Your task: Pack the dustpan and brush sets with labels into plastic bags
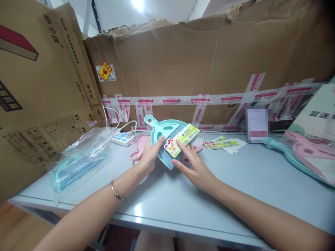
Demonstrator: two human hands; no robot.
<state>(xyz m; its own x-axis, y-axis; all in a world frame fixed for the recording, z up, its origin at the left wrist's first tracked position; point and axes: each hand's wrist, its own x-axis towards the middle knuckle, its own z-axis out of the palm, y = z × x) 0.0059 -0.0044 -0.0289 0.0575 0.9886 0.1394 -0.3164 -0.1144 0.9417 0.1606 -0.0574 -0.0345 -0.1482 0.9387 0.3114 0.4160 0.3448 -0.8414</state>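
A teal dustpan (157, 129) is held tilted above the table, with a brush whose grey-blue bristles (163, 158) lie across it. My left hand (149, 157) grips the set at its left edge, thumb on top. A yellow-green label card (187, 135) with red mushroom pictures rests over the bristles. My right hand (195, 167) holds the card against the set, fingers on the card and thumb by the bristles' lower edge. Behind the set, a pink dustpan (140, 146) lies partly hidden on the table.
More label cards (223, 143) lie behind my right hand. A bagged teal set (75, 169) and a white power strip (123, 138) are at left. Pink dustpans (310, 151) on teal ones (284, 149) lie at right, near a phone-like device (258, 124). Cardboard (183, 62) walls the back.
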